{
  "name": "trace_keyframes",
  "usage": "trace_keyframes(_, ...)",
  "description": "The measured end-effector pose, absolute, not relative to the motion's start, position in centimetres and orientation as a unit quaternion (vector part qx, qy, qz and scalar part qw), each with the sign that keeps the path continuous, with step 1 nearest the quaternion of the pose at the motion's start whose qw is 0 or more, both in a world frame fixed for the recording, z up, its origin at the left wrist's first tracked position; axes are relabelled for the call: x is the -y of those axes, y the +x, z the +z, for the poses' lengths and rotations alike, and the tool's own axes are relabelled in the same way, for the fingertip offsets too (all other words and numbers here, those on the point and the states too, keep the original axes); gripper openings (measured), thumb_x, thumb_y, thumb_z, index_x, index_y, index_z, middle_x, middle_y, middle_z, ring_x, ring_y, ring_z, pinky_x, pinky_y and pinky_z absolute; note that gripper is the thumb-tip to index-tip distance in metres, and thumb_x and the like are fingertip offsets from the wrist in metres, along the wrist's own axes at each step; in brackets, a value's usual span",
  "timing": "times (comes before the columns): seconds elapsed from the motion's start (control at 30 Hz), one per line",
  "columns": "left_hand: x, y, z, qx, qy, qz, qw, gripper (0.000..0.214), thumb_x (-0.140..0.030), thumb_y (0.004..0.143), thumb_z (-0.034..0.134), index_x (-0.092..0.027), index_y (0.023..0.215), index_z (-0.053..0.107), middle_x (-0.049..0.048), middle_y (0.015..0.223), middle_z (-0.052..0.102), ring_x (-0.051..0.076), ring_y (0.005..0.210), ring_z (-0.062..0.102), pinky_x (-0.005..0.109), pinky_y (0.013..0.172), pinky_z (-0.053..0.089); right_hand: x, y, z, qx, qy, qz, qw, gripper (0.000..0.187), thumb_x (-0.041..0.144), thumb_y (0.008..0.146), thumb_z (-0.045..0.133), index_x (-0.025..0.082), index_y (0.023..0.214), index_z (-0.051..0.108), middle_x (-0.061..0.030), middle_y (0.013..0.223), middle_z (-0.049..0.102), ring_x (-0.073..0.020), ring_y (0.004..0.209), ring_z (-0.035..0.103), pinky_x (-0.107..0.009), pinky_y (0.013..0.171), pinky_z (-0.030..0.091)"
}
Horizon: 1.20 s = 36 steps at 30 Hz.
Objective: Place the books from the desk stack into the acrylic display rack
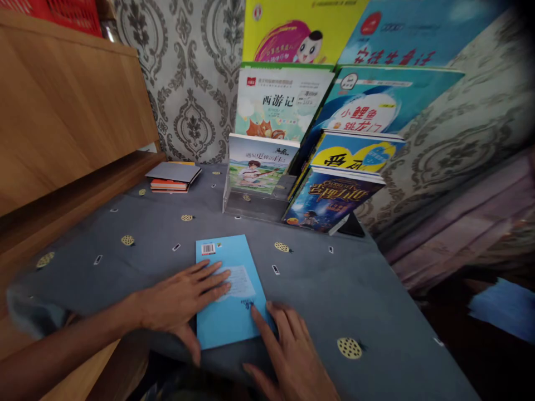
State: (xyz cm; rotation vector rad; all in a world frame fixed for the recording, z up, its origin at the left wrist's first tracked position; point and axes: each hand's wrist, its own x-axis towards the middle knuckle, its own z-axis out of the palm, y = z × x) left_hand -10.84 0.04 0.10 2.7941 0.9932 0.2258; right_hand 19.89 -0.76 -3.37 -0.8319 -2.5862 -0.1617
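A light blue book (228, 326) lies flat on the grey tablecloth, with a barcode at its far left corner and printing upside down to me. My left hand (184, 295) rests on the book's left side, its fingers stretched over the cover and the thumb beside the near left corner. At the right edge is my right hand (288, 345), fingers extended, the index fingertip touching the cover near the dark print. Neither hand grips the book. Beyond it stands a clear tiered book rack (251, 206) holding several upright children's books, among them a dark blue one (330, 200).
A small stack of books (173, 175) lies at the back left. Wooden furniture (75, 106) borders the left side, topped by a red basket (77, 15). Patterned wallpaper (184, 67) covers the wall behind. The table's edge slopes down on the right near a pinkish curtain (460, 217).
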Motion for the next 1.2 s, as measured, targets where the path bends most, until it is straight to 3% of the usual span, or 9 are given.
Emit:
trace_keyframes(0.13, 2.5, -10.6, 0.7, -0.315, 0.938, 0.056, 0.135, 0.124, -0.071, 0.070, 0.073, -0.016, 0.161, 0.009, 0.0194, 0.164, 0.023, 0.038, 0.153, 0.019, 0.053, 0.125, 0.016, 3.0, 20.6, -5.0, 0.935, -0.266, -0.053, 0.229, 0.059, 0.043, 0.087, 0.063, 0.022, 0.141, 0.055, -0.0164, 0.106, 0.071, -0.0348, 0.094, 0.065, -0.048, 0.074, 0.058)
trace_keyframes(0.3, 4.2, -10.2, 0.5, -0.341, 0.932, 0.029, 0.120, 0.123, -0.022, 0.070, 0.080, -0.020, 0.161, -0.002, 0.0161, 0.166, 0.019, 0.035, 0.153, 0.017, 0.054, 0.126, 0.014, 3.7, 20.6, -5.6, 0.932, -0.251, -0.018, 0.259, 0.054, 0.016, 0.084, 0.059, 0.028, 0.137, 0.058, -0.0114, 0.100, 0.072, -0.0301, 0.094, 0.067, -0.047, 0.082, 0.059)
trace_keyframes(0.37, 4.3, -10.3, 0.6, -0.336, 0.933, 0.046, 0.120, 0.116, -0.018, 0.073, 0.076, -0.023, 0.161, 0.000, 0.0136, 0.165, 0.023, 0.033, 0.153, 0.021, 0.052, 0.127, 0.015, 3.4, 20.5, -4.9, 0.933, -0.243, -0.003, 0.266, 0.050, 0.012, 0.084, 0.058, 0.025, 0.131, 0.060, -0.0112, 0.099, 0.072, -0.0284, 0.091, 0.067, -0.047, 0.082, 0.060)
trace_keyframes(0.57, 3.3, -11.3, 0.9, -0.325, 0.913, 0.202, 0.145, 0.077, -0.038, 0.088, 0.070, -0.033, 0.155, 0.032, 0.0071, 0.146, 0.057, 0.025, 0.141, 0.048, 0.047, 0.123, 0.027, 1.5, 20.8, -1.3, 0.925, -0.229, 0.132, 0.273, 0.045, 0.033, 0.092, 0.065, 0.023, 0.135, 0.057, -0.0128, 0.109, 0.068, -0.0249, 0.096, 0.066, -0.038, 0.076, 0.062)
trace_keyframes(0.67, 1.9, -11.0, 1.4, -0.339, 0.872, 0.288, 0.205, 0.053, -0.046, 0.086, 0.072, -0.029, 0.135, 0.060, 0.0090, 0.127, 0.071, 0.027, 0.125, 0.063, 0.048, 0.114, 0.040, 0.4, 21.1, 0.2, 0.919, -0.236, 0.187, 0.252, 0.053, 0.051, 0.091, 0.066, 0.029, 0.137, 0.056, -0.0141, 0.132, 0.062, -0.0274, 0.119, 0.061, -0.043, 0.092, 0.059)
trace_keyframes(0.77, 0.3, -10.2, 3.0, -0.354, 0.811, 0.374, 0.279, 0.050, -0.063, 0.078, 0.073, -0.024, 0.109, 0.075, 0.0098, 0.104, 0.078, 0.029, 0.104, 0.072, 0.045, 0.099, 0.050, -1.4, 20.5, 0.8, 0.905, -0.237, 0.231, 0.268, 0.049, 0.052, 0.093, 0.062, 0.031, 0.138, 0.055, -0.0121, 0.140, 0.059, -0.0278, 0.127, 0.057, -0.048, 0.102, 0.054)
trace_keyframes(0.97, -3.7, -9.2, 4.6, -0.463, 0.654, 0.477, 0.361, 0.064, -0.078, 0.080, 0.055, -0.018, 0.093, 0.075, 0.0086, 0.084, 0.077, 0.024, 0.079, 0.071, 0.034, 0.073, 0.055, -6.8, 16.6, -0.4, 0.840, -0.275, 0.336, 0.324, 0.033, 0.034, 0.100, 0.046, 0.027, 0.127, 0.064, -0.0087, 0.122, 0.070, -0.0256, 0.115, 0.065, -0.048, 0.101, 0.052)
trace_keyframes(1.1, -6.9, -9.2, 1.8, -0.554, 0.535, 0.545, 0.330, 0.073, -0.089, 0.073, 0.047, -0.019, 0.066, 0.066, 0.0068, 0.071, 0.071, 0.025, 0.075, 0.067, 0.035, 0.072, 0.056, -9.6, 14.3, -1.9, 0.798, -0.320, 0.367, 0.355, 0.034, 0.043, 0.098, 0.047, 0.023, 0.118, 0.066, -0.0083, 0.112, 0.074, -0.0268, 0.106, 0.068, -0.048, 0.096, 0.055)
trace_keyframes(1.2, -8.2, -9.3, -0.1, -0.605, 0.465, 0.560, 0.323, 0.073, -0.090, 0.073, 0.046, -0.020, 0.071, 0.067, 0.0062, 0.077, 0.072, 0.027, 0.085, 0.068, 0.036, 0.079, 0.057, -10.5, 13.7, -2.0, 0.789, -0.313, 0.386, 0.361, 0.033, 0.042, 0.098, 0.046, 0.023, 0.118, 0.064, -0.0087, 0.116, 0.073, -0.0269, 0.109, 0.067, -0.048, 0.097, 0.054)
